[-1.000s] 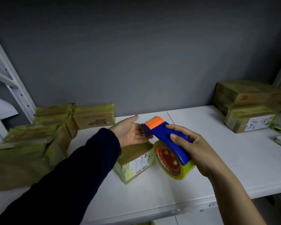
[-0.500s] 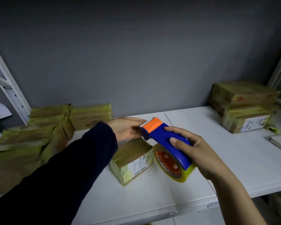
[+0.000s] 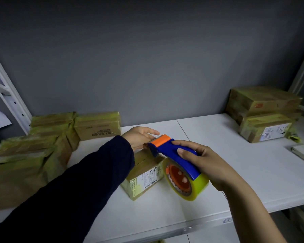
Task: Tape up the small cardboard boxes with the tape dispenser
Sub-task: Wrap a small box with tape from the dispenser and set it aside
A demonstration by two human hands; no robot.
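At frame centre, the right hand wraps the tape dispenser over the small cardboard box; the left hand, fingers loosely open, steadies its far edge. Taped boxes stacked left suggest this one remains.

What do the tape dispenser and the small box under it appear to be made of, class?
Tape dispenser: probably moulded plastic, smooth blue and orange with a soft sheen. Small box: brown cardboard, matte, wrapped in glossy yellowish tape, with a printed paper label.
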